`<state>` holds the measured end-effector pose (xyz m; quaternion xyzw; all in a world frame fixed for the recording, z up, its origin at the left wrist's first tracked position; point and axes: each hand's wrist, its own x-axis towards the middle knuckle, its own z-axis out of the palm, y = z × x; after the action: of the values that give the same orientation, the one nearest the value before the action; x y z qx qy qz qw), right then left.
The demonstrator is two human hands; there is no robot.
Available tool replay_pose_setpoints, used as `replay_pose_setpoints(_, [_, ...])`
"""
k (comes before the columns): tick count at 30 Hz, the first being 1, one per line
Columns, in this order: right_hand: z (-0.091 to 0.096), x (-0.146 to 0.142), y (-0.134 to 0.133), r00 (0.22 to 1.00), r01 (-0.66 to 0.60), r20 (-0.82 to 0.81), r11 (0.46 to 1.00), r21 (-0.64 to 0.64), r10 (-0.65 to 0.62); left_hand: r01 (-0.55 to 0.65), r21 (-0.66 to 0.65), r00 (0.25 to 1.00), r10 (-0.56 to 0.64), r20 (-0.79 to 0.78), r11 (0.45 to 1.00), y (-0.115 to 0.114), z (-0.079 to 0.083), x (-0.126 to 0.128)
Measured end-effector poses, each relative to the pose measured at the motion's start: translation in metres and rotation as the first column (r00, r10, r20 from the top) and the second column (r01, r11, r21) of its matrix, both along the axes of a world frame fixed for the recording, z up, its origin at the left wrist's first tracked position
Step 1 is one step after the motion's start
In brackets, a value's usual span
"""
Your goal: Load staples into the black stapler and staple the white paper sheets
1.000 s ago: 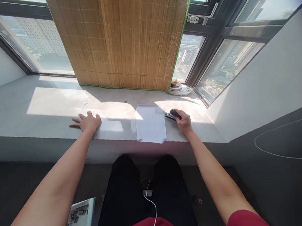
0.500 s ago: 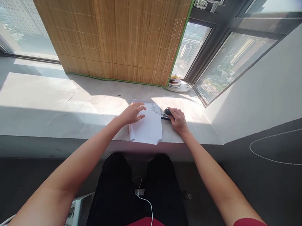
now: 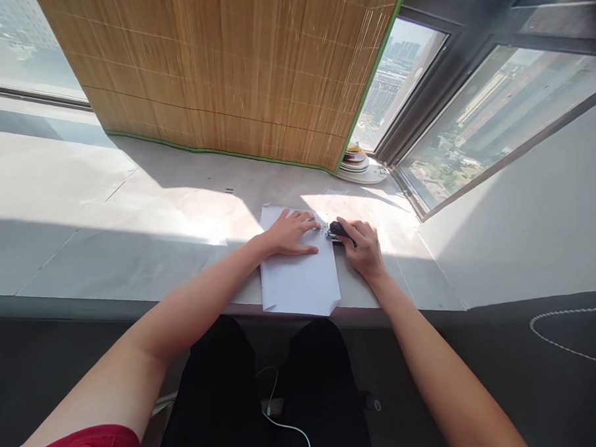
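Note:
White sheets of paper (image 3: 300, 283) lie on the window sill, their near edge reaching the sill's front and a near corner bent. My left hand (image 3: 292, 233) rests flat on the upper part of the paper with its fingers spread, covering most of the printed patch there. A black stapler (image 3: 338, 229) is in my right hand (image 3: 364, 248), fingers wrapped round it. The stapler's front end meets the right edge of the paper near the printed patch. Whether the paper sits between its jaws is hard to make out.
A bamboo blind (image 3: 232, 75) with green edging hangs over the sill (image 3: 178, 196). Stacked plates (image 3: 357, 165) stand in the window corner. A white cable (image 3: 287, 425) runs over my lap, and a beaded cord (image 3: 553, 314) hangs at the right.
My left hand has moved right and settled flat across the paper's printed patch. The stapler in my right hand now meets the paper's edge. The view has shifted slightly.

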<state>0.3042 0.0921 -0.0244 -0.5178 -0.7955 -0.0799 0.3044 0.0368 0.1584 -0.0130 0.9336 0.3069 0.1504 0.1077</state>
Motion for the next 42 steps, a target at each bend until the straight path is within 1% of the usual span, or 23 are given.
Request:
replay_pose_setpoints(3, [0.001, -0.002, 0.001, 1.000, 0.021, 0.016, 1.000, -0.011, -0.021, 0.035, -0.043, 0.999, -0.034, 0.026, 0.998, 0.006, 0.006, -0.005])
replay_pose_setpoints(5, [0.001, -0.003, 0.002, 1.000, 0.008, 0.007, 1.000, -0.026, -0.007, 0.128, -0.073, 0.991, -0.125, 0.043, 0.989, 0.012, 0.010, -0.013])
replay_pose_setpoints(7, [0.001, -0.003, 0.003, 1.000, -0.016, -0.007, 0.999, -0.037, 0.016, 0.266, -0.094, 0.964, -0.264, 0.028, 0.959, 0.016, 0.014, -0.022])
replay_pose_setpoints(8, [0.001, -0.003, 0.003, 1.000, -0.027, -0.012, 0.999, -0.037, 0.026, 0.314, -0.102, 0.949, -0.314, 0.009, 0.944, 0.017, 0.015, -0.025])
replay_pose_setpoints(10, [0.001, -0.003, 0.003, 0.999, -0.039, -0.016, 0.999, -0.033, 0.039, 0.342, -0.121, 0.936, -0.349, -0.039, 0.932, 0.015, 0.017, -0.028])
replay_pose_setpoints(14, [0.001, -0.003, 0.001, 1.000, -0.025, -0.001, 0.998, -0.050, 0.025, 0.305, -0.141, 0.942, -0.320, -0.097, 0.942, 0.007, 0.016, -0.021])
replay_pose_setpoints(18, [0.003, -0.003, 0.000, 1.000, 0.008, 0.022, 0.999, -0.039, -0.007, 0.304, -0.112, 0.947, -0.313, -0.073, 0.946, 0.005, 0.013, -0.014])
replay_pose_setpoints(24, [0.003, -0.003, -0.001, 1.000, 0.018, 0.011, 1.000, -0.002, -0.018, 0.292, -0.093, 0.952, -0.299, -0.066, 0.952, 0.005, 0.012, -0.013])
replay_pose_setpoints(29, [0.002, -0.004, 0.000, 0.999, 0.026, 0.045, 1.000, 0.007, -0.026, 0.298, -0.058, 0.950, -0.302, -0.075, 0.953, 0.002, 0.013, -0.012])
replay_pose_setpoints(35, [0.003, -0.006, -0.001, 0.998, 0.029, 0.050, 0.999, -0.017, -0.028, 0.300, -0.056, 0.947, -0.304, -0.099, 0.952, 0.002, 0.012, -0.011])
replay_pose_setpoints(42, [0.004, -0.007, -0.001, 0.998, 0.040, 0.054, 0.998, -0.044, -0.038, 0.299, -0.074, 0.953, -0.301, -0.030, 0.952, 0.005, 0.008, -0.010])
